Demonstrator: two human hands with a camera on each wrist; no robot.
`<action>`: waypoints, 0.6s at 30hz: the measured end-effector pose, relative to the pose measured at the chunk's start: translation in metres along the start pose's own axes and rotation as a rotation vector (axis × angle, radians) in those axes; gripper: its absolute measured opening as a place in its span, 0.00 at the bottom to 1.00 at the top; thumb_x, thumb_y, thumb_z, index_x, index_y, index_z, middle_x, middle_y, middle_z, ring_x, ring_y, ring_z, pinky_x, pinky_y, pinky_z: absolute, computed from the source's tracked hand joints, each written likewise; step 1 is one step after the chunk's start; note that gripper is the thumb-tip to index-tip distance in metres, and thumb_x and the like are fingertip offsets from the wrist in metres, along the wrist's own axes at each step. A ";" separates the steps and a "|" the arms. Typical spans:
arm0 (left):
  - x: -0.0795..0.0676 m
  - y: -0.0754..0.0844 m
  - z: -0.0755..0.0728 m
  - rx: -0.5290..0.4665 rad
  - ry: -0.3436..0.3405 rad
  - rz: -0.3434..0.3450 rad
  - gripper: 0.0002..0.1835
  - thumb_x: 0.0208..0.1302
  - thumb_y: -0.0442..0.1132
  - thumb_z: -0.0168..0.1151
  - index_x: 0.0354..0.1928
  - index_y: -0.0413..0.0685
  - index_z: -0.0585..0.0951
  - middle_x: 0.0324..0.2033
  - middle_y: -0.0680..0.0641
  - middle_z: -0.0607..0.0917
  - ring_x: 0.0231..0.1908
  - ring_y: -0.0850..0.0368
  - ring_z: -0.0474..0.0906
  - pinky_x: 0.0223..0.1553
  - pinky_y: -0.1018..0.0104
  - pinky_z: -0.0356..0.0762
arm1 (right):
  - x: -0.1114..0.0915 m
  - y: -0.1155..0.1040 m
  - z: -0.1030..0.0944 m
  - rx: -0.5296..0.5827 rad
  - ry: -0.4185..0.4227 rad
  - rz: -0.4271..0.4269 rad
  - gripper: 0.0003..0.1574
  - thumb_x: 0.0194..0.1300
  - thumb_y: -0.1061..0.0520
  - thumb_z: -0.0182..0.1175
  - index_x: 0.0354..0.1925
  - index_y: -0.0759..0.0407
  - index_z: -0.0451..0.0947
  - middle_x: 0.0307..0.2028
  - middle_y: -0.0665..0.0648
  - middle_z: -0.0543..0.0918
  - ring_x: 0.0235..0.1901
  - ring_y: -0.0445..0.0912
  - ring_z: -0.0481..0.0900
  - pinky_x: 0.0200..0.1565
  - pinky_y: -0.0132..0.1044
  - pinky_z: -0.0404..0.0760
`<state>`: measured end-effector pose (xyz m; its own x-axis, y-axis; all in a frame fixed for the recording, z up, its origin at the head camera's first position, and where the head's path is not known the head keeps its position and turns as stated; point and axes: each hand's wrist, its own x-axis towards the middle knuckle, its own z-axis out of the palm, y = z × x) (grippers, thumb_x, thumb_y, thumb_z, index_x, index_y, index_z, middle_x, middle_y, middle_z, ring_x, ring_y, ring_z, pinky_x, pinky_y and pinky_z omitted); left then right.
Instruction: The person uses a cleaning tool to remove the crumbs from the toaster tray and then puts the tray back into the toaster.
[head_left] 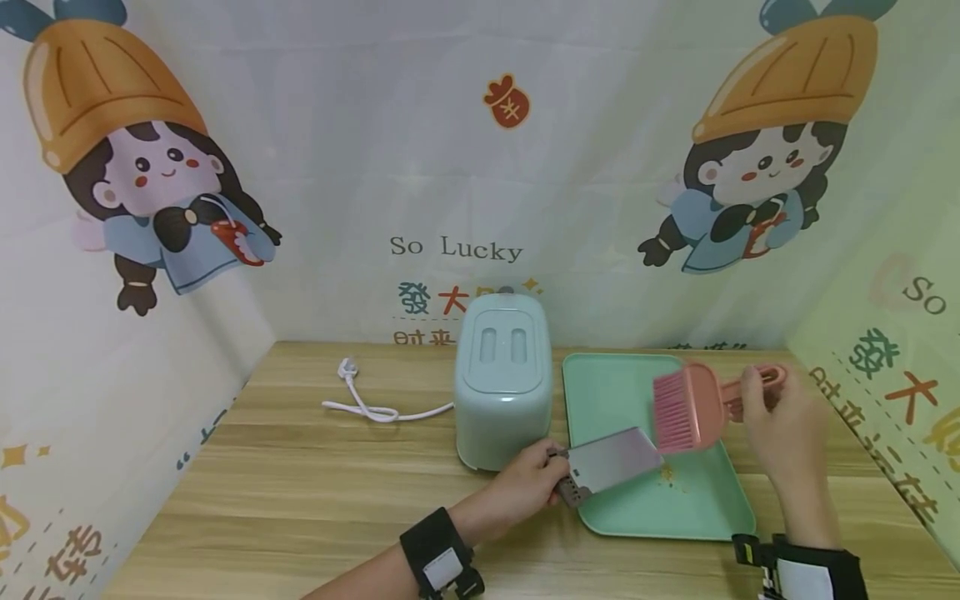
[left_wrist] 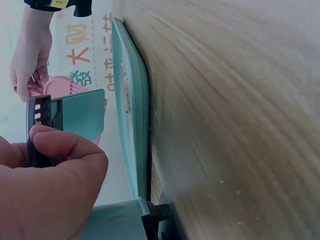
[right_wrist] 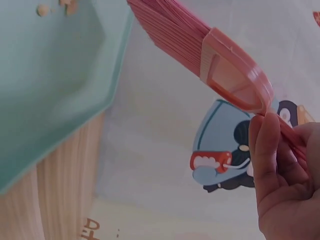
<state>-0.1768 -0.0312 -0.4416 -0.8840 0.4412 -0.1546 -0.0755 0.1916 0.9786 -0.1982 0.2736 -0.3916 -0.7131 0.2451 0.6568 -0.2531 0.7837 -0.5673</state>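
My left hand (head_left: 528,477) pinches the dark end of a flat metal crumb tray (head_left: 617,461), tilted above the green serving tray (head_left: 600,518). A pink brush (head_left: 696,408) is in my right hand (head_left: 787,425), gripped by its handle. Its bristles (right_wrist: 170,37) point left, close to the far end of the crumb tray; whether they touch cannot be told. Crumbs (head_left: 667,475) lie on the green tray below, also visible as crumbs (left_wrist: 126,92) in the left wrist view. Beside my left hand stands a pale green toaster (head_left: 504,417).
A white power cord (head_left: 386,414) with its plug (head_left: 347,368) lies on the wooden table (head_left: 322,500) left of the toaster. Small specks dot the table in the left wrist view. A printed cloth (head_left: 360,150) hangs behind and at both sides.
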 end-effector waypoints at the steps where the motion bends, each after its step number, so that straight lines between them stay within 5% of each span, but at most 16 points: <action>1: 0.000 0.000 0.000 0.001 -0.001 -0.001 0.09 0.71 0.39 0.45 0.45 0.44 0.73 0.31 0.50 0.75 0.27 0.59 0.68 0.27 0.69 0.65 | 0.000 0.001 -0.003 -0.002 -0.004 0.001 0.15 0.70 0.55 0.51 0.40 0.69 0.72 0.23 0.64 0.81 0.16 0.25 0.67 0.12 0.23 0.65; 11: 0.001 0.000 0.002 0.004 -0.007 -0.004 0.09 0.71 0.38 0.45 0.46 0.44 0.73 0.33 0.49 0.76 0.28 0.58 0.68 0.28 0.68 0.66 | 0.003 0.002 -0.005 0.042 0.106 0.074 0.18 0.70 0.51 0.53 0.43 0.67 0.74 0.24 0.64 0.83 0.18 0.19 0.66 0.16 0.21 0.65; 18: 0.002 0.000 0.002 0.010 -0.001 0.003 0.09 0.71 0.38 0.45 0.45 0.44 0.73 0.32 0.49 0.76 0.27 0.58 0.69 0.27 0.69 0.65 | -0.001 0.000 0.002 0.074 -0.045 -0.038 0.15 0.70 0.55 0.53 0.41 0.68 0.73 0.22 0.61 0.81 0.17 0.27 0.71 0.15 0.23 0.67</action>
<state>-0.1776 -0.0290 -0.4425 -0.8838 0.4425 -0.1516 -0.0680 0.1990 0.9776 -0.1994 0.2721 -0.3933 -0.7303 0.1890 0.6565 -0.3270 0.7469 -0.5789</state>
